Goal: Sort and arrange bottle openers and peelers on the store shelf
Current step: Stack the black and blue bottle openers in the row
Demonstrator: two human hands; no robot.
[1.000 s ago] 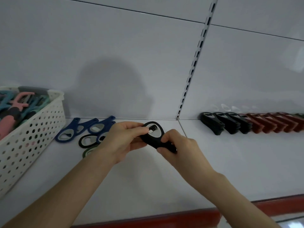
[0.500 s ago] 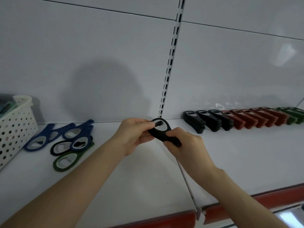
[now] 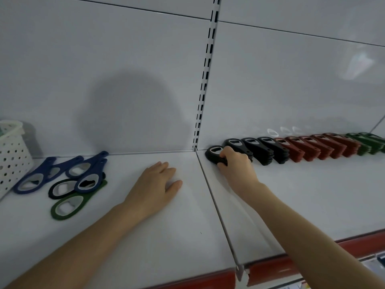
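Note:
My right hand (image 3: 234, 163) grips a black bottle opener (image 3: 213, 153) set down at the left end of a leaning row along the back wall. That row runs right through black openers (image 3: 260, 149), red openers (image 3: 316, 147) and green openers (image 3: 368, 142). My left hand (image 3: 155, 184) lies flat and empty on the white shelf (image 3: 145, 236), fingers slightly apart. To its left is a loose pile: blue openers (image 3: 62, 172), a black opener (image 3: 60, 188) and a green opener (image 3: 68, 206).
A white perforated basket (image 3: 12, 155) stands at the far left edge. A slotted upright (image 3: 205, 80) divides the back wall, and a seam (image 3: 218, 209) splits the shelf. The red front edge (image 3: 270, 265) runs along the bottom.
Both hands held the black opener in the air. Now my right hand has carried it right to the row's left end, and my left hand has let go and dropped flat on the shelf.

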